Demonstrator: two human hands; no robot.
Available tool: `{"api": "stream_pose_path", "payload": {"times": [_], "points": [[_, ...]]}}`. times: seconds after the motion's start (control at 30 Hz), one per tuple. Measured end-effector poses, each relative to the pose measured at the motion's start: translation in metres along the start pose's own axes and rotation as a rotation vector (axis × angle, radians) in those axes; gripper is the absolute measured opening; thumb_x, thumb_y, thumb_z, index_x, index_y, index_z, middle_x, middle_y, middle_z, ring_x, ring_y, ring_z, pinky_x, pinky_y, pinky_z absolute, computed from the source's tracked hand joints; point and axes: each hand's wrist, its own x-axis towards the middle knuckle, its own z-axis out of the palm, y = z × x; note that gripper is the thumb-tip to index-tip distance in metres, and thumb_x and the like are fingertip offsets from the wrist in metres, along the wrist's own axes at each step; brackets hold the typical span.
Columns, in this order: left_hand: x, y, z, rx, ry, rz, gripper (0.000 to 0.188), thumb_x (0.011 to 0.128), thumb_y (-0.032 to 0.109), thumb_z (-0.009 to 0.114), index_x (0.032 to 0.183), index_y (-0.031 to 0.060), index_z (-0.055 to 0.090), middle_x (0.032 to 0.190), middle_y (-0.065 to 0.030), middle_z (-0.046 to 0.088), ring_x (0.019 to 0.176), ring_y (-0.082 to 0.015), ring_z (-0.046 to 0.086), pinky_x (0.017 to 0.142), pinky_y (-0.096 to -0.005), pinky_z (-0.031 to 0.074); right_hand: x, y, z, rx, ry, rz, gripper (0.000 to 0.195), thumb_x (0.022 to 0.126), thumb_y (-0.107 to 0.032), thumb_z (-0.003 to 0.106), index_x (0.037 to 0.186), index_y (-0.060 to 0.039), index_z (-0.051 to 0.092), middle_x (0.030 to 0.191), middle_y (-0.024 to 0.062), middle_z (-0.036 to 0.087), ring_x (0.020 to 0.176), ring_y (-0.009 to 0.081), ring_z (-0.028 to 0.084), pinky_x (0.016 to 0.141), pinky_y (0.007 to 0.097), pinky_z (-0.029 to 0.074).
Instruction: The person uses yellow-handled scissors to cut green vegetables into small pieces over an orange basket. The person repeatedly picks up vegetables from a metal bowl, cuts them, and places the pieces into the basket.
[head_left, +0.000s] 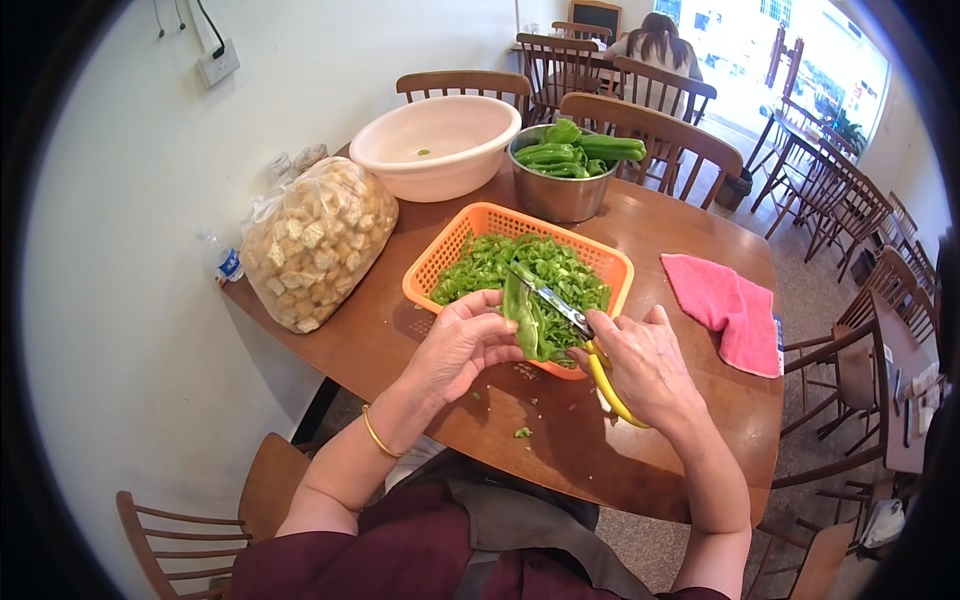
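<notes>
Between the thumb and fingers of my left hand (471, 341) is an opened piece of green pepper (523, 315), its pale inside showing. My right hand (645, 364) grips a pair of scissors (611, 390) with yellow handles. The metal blades lie across the upper part of the pepper piece. Both hands are over the near side of an orange plastic basket (622, 264) with perforated walls. Cut green pepper strips (480, 262) fill much of the basket. Behind it, a steel pot (559, 201) holds several whole green peppers (559, 154).
A tied clear bag of fried tofu-like cubes (319, 247) leans by the wall, near a plastic bottle (225, 259). Beyond sits a white basin (442, 176). A pink cloth (724, 307) lies at the right of the wooden table (570, 465). Chairs surround it; a person (660, 52) sits far back.
</notes>
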Motion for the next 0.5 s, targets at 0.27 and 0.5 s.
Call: {"api": "stream_pose_path", "payload": {"times": [0.27, 0.5], "points": [[0.005, 0.009, -0.006, 0.142, -0.094, -0.123, 0.025, 0.092, 0.003, 0.062, 0.117, 0.002, 0.061, 0.101, -0.0066, 0.07, 0.085, -0.0137, 0.07, 0.077, -0.0285, 0.061, 0.003, 0.002, -0.005, -0.039, -0.099, 0.037, 0.032, 0.095, -0.036, 0.065, 0.104, -0.0065, 0.058, 0.08, 0.0121, 0.064, 0.079, 0.0294, 0.063, 0.079, 0.041, 0.037], [0.007, 0.008, -0.011, 0.05, -0.035, 0.02, 0.022, 0.093, 0.002, 0.063, 0.116, 0.0022, 0.062, 0.101, -0.0056, 0.07, 0.085, -0.0118, 0.07, 0.075, -0.0263, 0.06, 0.0, 0.007, -0.004, 0.024, 0.055, -0.003, 0.034, 0.094, -0.038, 0.065, 0.097, -0.0059, 0.054, 0.079, 0.0157, 0.064, 0.08, 0.0343, 0.064, 0.08, 0.0467, 0.038]]}}
